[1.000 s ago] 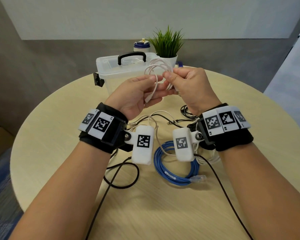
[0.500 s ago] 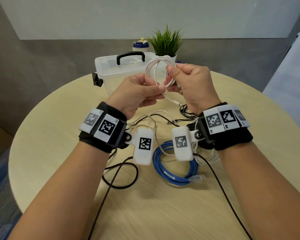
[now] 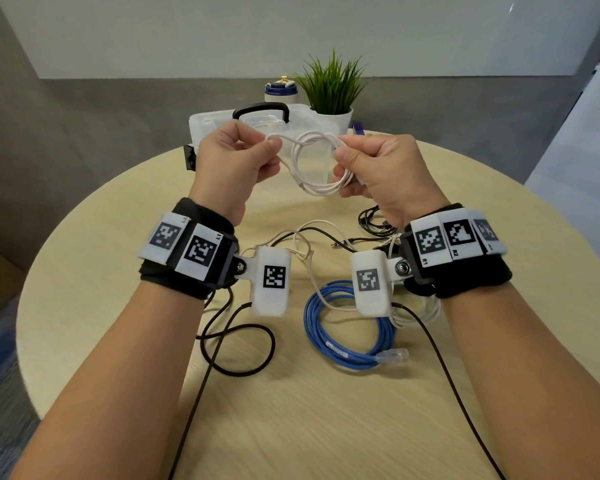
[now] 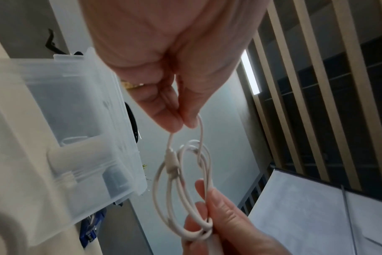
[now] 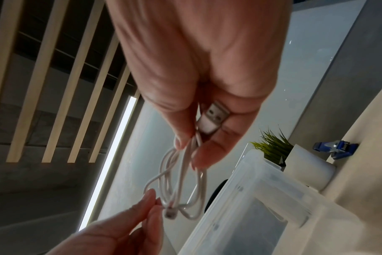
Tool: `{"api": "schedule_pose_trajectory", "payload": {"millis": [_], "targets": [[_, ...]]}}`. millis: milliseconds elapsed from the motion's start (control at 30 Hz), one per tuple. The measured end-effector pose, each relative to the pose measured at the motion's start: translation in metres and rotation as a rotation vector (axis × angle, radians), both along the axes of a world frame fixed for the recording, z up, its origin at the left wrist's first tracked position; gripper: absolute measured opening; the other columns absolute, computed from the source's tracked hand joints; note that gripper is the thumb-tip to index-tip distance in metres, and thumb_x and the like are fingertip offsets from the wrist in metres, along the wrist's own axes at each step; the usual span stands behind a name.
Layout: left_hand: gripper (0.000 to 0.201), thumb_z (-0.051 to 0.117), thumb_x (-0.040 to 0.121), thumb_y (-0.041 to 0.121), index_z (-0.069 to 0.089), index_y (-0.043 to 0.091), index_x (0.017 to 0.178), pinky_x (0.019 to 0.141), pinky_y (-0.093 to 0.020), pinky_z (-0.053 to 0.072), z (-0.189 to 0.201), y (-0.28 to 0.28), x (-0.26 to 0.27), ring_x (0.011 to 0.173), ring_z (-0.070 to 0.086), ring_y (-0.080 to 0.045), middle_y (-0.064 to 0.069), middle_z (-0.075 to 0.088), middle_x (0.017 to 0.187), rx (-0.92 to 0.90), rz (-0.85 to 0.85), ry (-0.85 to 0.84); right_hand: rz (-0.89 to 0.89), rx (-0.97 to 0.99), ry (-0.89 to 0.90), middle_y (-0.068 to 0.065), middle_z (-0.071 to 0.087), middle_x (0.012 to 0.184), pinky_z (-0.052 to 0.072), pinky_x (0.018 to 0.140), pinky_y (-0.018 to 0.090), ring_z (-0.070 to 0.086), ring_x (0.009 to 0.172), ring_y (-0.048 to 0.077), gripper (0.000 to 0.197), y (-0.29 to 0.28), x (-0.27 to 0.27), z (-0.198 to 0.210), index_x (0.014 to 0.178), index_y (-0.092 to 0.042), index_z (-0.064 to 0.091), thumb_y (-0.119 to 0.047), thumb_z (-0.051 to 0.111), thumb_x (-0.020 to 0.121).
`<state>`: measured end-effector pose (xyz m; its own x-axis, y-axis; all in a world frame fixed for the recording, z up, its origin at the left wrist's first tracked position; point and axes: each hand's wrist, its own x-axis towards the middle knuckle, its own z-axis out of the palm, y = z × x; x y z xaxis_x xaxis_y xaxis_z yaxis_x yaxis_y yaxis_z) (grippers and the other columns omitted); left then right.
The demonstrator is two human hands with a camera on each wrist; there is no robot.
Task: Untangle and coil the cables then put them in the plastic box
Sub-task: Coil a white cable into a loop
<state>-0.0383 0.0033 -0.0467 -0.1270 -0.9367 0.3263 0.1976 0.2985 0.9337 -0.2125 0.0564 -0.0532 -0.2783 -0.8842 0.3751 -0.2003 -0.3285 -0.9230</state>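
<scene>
Head view: we had the white cable (image 3: pixel 314 168) coiled in the air at twelve o'clock, just before the plastic box (image 3: pixel 205 124). Our right hand (image 3: pixel 383 174) clamped the loops so they held; our left hand (image 3: pixel 234 161) pinched the free end to tuck it.

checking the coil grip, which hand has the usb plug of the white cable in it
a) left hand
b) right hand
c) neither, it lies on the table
b: in the right wrist view the metal USB plug sits tucked in the right hand, which grips the white cable coil, while the left hand pinches only a loop.
</scene>
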Motion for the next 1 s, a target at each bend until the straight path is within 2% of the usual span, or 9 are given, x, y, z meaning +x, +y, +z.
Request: {"api": "schedule_pose_trajectory", "payload": {"millis": [100, 167, 267, 333, 400, 533, 633, 833, 1000], "targets": [[0.023, 0.068, 0.083, 0.002, 0.053, 0.014, 0.070, 0.068, -0.029, 0.056, 0.000, -0.002, -0.001, 0.060, 0.059, -0.014, -0.004, 0.059, 0.068, -0.069, 0.125, -0.037, 0.052, 0.039, 0.040, 0.009, 0.062, 0.073, 0.056, 0.061, 0.028, 0.061, 0.061, 0.013, 0.023, 0.001, 0.001, 0.000, 0.114, -0.001, 0.065, -0.001, 0.056, 0.093], [0.023, 0.071, 0.081, 0.006, 0.054, 0.016, 0.068, 0.074, -0.035, 0.058, -0.001, -0.005, -0.001, 0.064, 0.060, -0.016, -0.003, 0.061, 0.070, -0.113, 0.212, -0.132, 0.061, 0.049, 0.017, 0.008, 0.063, 0.073, 0.055, 0.060, 0.027, 0.062, 0.061, 0.012, 0.017, 0.001, 0.001, 0.001, 0.105, -0.002, 0.067, -0.002, 0.055, 0.093], [0.025, 0.074, 0.079, 0.014, 0.055, 0.020, 0.065, 0.078, -0.043, 0.057, -0.004, -0.007, -0.002, 0.071, 0.064, -0.022, -0.007, 0.066, 0.073, -0.150, 0.275, -0.279, 0.099, 0.065, -0.101, 0.007, 0.062, 0.074, 0.053, 0.057, 0.024, 0.062, 0.062, 0.013, 0.012, 0.003, 0.001, 0.005, 0.095, -0.005, 0.067, -0.003, 0.054, 0.094], [0.025, 0.072, 0.081, 0.015, 0.053, 0.019, 0.065, 0.078, -0.043, 0.057, -0.006, -0.007, -0.005, 0.074, 0.066, -0.024, -0.008, 0.067, 0.073, -0.129, 0.270, -0.291, 0.142, 0.077, -0.183, 0.008, 0.062, 0.074, 0.053, 0.055, 0.023, 0.062, 0.061, 0.013, 0.012, 0.004, 0.002, 0.006, 0.093, -0.005, 0.066, -0.003, 0.054, 0.094], [0.025, 0.068, 0.085, 0.011, 0.051, 0.016, 0.068, 0.077, -0.039, 0.058, -0.008, -0.006, -0.008, 0.074, 0.067, -0.022, -0.006, 0.064, 0.071, -0.061, 0.195, -0.197, 0.172, 0.089, -0.210, 0.008, 0.063, 0.074, 0.053, 0.054, 0.023, 0.062, 0.060, 0.013, 0.012, 0.005, 0.002, 0.006, 0.094, -0.005, 0.065, -0.002, 0.053, 0.094], [0.022, 0.060, 0.090, 0.003, 0.047, 0.011, 0.074, 0.065, -0.027, 0.055, -0.007, -0.001, -0.014, 0.075, 0.069, -0.023, -0.015, 0.064, 0.083, 0.112, -0.051, 0.082, 0.137, 0.101, -0.174, 0.008, 0.064, 0.073, 0.053, 0.055, 0.024, 0.063, 0.061, 0.013, 0.012, 0.003, 0.001, 0.004, 0.098, -0.001, 0.066, -0.002, 0.055, 0.093], [0.015, 0.057, 0.092, 0.005, 0.051, 0.008, 0.079, 0.058, -0.024, 0.055, -0.004, 0.006, -0.017, 0.066, 0.069, -0.018, -0.011, 0.068, 0.073, 0.169, -0.157, 0.150, 0.095, 0.082, -0.188, 0.008, 0.065, 0.073, 0.054, 0.057, 0.025, 0.064, 0.063, 0.015, 0.010, 0.001, 0.001, 0.003, 0.098, -0.003, 0.067, -0.004, 0.059, 0.092], [0.009, 0.065, 0.087, 0.011, 0.063, 0.010, 0.079, 0.057, -0.026, 0.053, -0.006, 0.008, -0.019, 0.062, 0.063, -0.016, -0.003, 0.068, 0.067, 0.177, -0.144, 0.023, 0.066, 0.049, -0.226, 0.008, 0.066, 0.073, 0.054, 0.058, 0.027, 0.066, 0.065, 0.017, 0.015, 0.002, 0.002, 0.005, 0.105, 0.001, 0.065, -0.003, 0.060, 0.091], [0.012, 0.075, 0.077, 0.009, 0.064, 0.012, 0.073, 0.052, -0.018, 0.047, -0.009, 0.004, -0.010, 0.055, 0.054, -0.009, 0.001, 0.062, 0.062, 0.035, -0.069, -0.295, 0.039, 0.027, -0.286, 0.009, 0.066, 0.076, 0.053, 0.057, 0.025, 0.065, 0.062, 0.014, 0.018, 0.003, 0.000, 0.008, 0.109, 0.002, 0.063, -0.003, 0.058, 0.093]]}}
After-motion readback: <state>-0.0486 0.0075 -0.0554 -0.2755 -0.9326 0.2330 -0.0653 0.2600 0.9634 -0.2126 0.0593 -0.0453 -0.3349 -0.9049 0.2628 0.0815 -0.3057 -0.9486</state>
